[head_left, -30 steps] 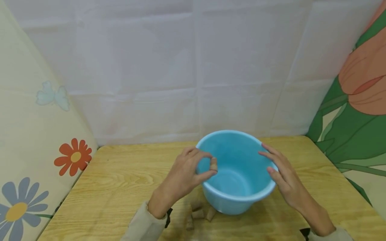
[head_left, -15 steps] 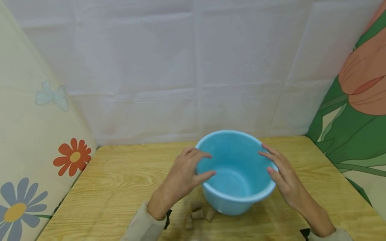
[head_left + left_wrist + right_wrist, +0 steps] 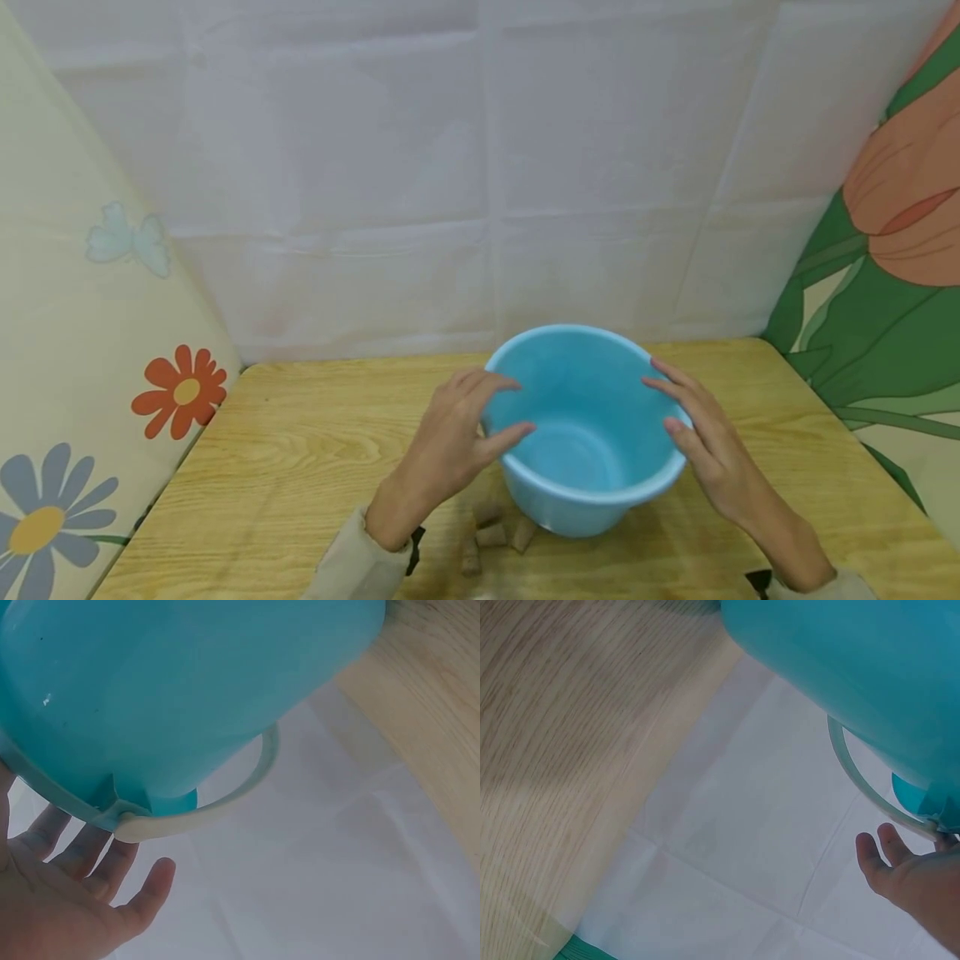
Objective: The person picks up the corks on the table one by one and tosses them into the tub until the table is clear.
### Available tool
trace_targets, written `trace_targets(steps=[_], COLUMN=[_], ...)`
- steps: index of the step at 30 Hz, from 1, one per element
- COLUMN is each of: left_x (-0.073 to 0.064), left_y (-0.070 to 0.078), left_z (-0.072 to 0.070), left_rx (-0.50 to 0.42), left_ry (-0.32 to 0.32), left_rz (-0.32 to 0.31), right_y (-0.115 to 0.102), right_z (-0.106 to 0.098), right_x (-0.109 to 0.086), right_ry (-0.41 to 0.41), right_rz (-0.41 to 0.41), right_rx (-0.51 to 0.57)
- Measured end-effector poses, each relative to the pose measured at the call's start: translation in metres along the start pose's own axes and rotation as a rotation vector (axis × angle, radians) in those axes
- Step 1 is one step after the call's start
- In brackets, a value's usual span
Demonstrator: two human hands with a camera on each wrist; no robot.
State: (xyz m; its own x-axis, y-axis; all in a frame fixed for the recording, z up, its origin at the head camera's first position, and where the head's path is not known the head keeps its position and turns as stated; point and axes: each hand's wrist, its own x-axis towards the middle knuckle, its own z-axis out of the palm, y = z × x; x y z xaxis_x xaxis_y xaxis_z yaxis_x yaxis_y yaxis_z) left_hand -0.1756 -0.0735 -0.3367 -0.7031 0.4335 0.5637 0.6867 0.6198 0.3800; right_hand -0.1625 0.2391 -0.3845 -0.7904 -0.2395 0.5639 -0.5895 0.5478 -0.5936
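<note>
A light blue bucket (image 3: 573, 521) stands on the wood-grain table (image 3: 315, 467), its inside facing me. My left hand (image 3: 442, 450) is at the left rim, with thumb and forefinger parted over the opening and nothing between them. In the left wrist view, other fingers (image 3: 112, 862) lie outside the rim beside the pale handle (image 3: 210, 816). My right hand (image 3: 712, 446) rests at the right rim, thumb and two fingertips over it. Two of its fingers (image 3: 892, 844) stretch out loosely outside in the right wrist view. Several corks (image 3: 492, 535) lie in front of the bucket.
A white sheet (image 3: 337, 183) hangs behind the table. Panels with painted flowers stand at both sides, with a red flower (image 3: 183, 390) on the left and a large tulip (image 3: 915, 183) on the right.
The cork that my left thumb and forefinger pinched a second ago is gone from between them; where it lies is not visible. The left fingers have drawn slightly left. My right hand has not moved.
</note>
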Motion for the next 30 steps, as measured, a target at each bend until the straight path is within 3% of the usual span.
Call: trace_targets(steps=[8,18,30], left_x=[-0.005,-0.014,-0.027], left_y=[-0.003,-0.014,-0.024], left_z=[-0.003,-0.012,-0.019], left_rx=[0.038,0.041,0.069], left_ry=[0.065,0.068,0.111], left_rz=[0.053,0.013,0.019], right_y=[0.000,-0.001,0.000], right_z=[0.000,-0.001,0.000], right_x=[0.000,0.000,0.001], right_ry=[0.003,0.009,0.007], right_rz=[-0.015,-0.017,-0.016], right_rx=[0.000,0.000,0.005])
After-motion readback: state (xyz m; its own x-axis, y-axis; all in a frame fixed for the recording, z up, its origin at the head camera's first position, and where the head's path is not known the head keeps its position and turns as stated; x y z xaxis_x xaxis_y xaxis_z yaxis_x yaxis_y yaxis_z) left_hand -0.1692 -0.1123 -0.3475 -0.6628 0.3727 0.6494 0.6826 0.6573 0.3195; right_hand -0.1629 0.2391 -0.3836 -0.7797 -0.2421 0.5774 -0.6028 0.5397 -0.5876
